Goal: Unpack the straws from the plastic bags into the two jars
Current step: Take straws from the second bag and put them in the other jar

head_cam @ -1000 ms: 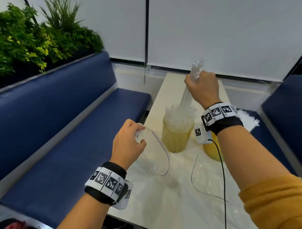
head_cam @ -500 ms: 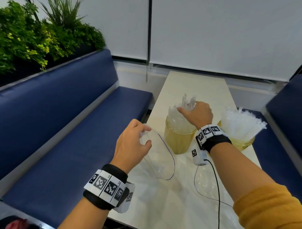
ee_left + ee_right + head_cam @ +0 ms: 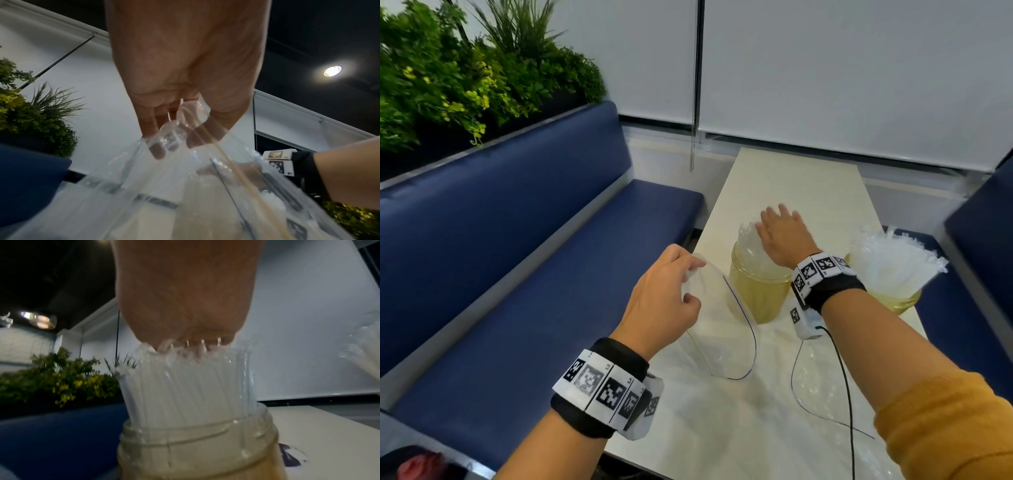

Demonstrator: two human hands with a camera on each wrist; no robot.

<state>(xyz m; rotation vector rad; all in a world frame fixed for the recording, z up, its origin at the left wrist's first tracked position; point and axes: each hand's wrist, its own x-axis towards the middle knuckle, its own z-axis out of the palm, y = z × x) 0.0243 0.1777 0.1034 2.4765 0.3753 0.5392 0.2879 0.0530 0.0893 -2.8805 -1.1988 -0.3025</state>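
Two yellowish clear jars stand on the pale table [image 3: 774,178]. The left jar [image 3: 758,294] holds wrapped clear straws [image 3: 748,245]; my right hand [image 3: 782,236] lies flat on their tops with fingers straight, and in the right wrist view the palm [image 3: 185,305] presses the straws [image 3: 189,386] into the jar [image 3: 197,447]. The right jar [image 3: 904,301] is full of straws [image 3: 890,260]. My left hand [image 3: 667,298] pinches the top of an empty clear zip bag [image 3: 722,329] left of the jar, seen in the left wrist view as fingers [image 3: 156,129] gripping the plastic [image 3: 164,186].
A second empty bag [image 3: 815,387] lies flat on the table under my right forearm, with the wrist camera cable [image 3: 846,394] across it. Blue benches [image 3: 517,274] flank the table on both sides. Green plants [image 3: 448,68] stand behind the left bench.
My right hand came down from high above the left jar with a bunch of straws, let them go into it and now lies flat on their tops. The left hand barely moved.
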